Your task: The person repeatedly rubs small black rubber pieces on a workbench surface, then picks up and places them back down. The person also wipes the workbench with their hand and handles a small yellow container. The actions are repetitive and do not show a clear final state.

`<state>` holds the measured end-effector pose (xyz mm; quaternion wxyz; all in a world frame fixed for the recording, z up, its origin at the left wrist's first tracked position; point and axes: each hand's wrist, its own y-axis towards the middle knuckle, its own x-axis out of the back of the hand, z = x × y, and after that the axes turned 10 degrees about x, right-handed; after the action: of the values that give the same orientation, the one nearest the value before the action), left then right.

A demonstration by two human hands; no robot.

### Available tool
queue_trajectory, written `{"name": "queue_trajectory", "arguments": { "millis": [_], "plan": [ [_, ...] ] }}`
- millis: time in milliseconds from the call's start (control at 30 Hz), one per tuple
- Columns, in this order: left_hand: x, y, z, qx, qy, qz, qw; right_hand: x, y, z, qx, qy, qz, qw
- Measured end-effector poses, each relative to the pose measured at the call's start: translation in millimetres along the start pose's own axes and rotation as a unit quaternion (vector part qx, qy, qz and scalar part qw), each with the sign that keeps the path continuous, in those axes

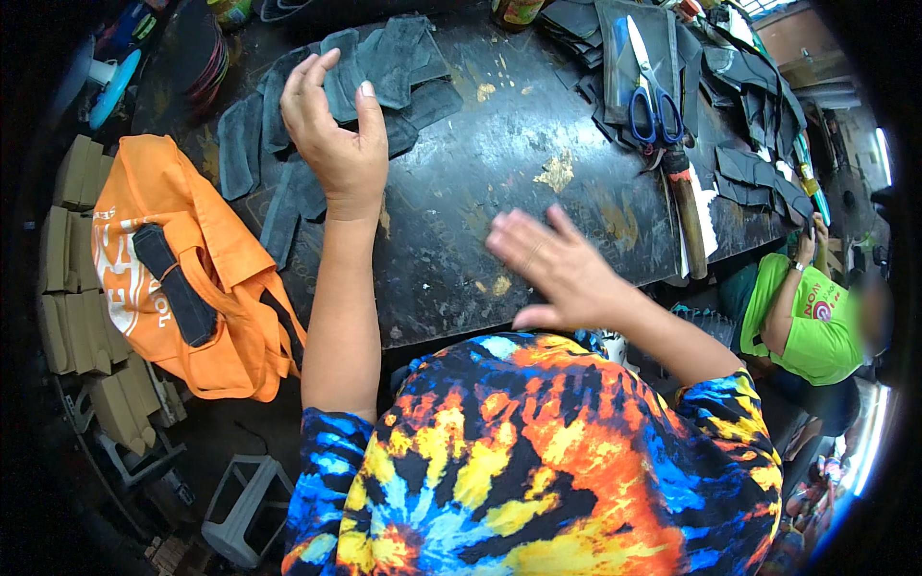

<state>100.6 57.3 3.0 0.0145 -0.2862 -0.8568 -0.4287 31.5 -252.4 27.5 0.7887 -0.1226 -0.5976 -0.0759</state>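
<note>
My left hand [338, 139] is raised over dark grey, suede-like cut pieces [394, 62] that lie in a loose pile at the far left of the black table [480, 182]. Its fingers are loosely bent and its thumb stands apart, with nothing visible in the grasp. Near the front edge, my right hand [552, 269] hovers at or just over the tabletop, fingers stretched out and slightly blurred by motion. It holds nothing; whether it touches the surface I cannot tell. More of the grey pieces [279, 216] lie beside my left forearm.
Blue-handled scissors [653, 91] and a wooden-handled tool [687, 211] lie at the right among black flat pieces [749, 86]. An orange bag [182, 269] hangs at the left. A person in a green shirt [816, 317] sits at the right. A plastic stool [245, 509] stands lower left.
</note>
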Motion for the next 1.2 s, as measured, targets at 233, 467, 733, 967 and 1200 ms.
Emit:
{"name": "queue_trajectory", "arguments": {
  "millis": [233,467,733,967,1200],
  "plan": [
    [-1,-5,-7,-0.016,0.019,0.027,0.999,-9,63,-38,-0.103,-0.058,-0.153,0.981],
    [0,-5,-5,-0.006,0.013,0.024,1.0,3,-21,7,-0.045,0.027,-0.012,0.999],
    [-3,-8,-4,-0.003,0.02,0.03,0.999,-9,67,-18,-0.024,-0.042,-0.143,0.989],
    [-3,-7,0,0.004,0.002,0.023,1.0,11,-18,10,-0.009,0.024,0.085,0.996],
    [-3,-8,-6,-0.012,0.019,0.031,0.999,-15,63,-11,0.006,-0.029,-0.121,0.992]
  ]
}}
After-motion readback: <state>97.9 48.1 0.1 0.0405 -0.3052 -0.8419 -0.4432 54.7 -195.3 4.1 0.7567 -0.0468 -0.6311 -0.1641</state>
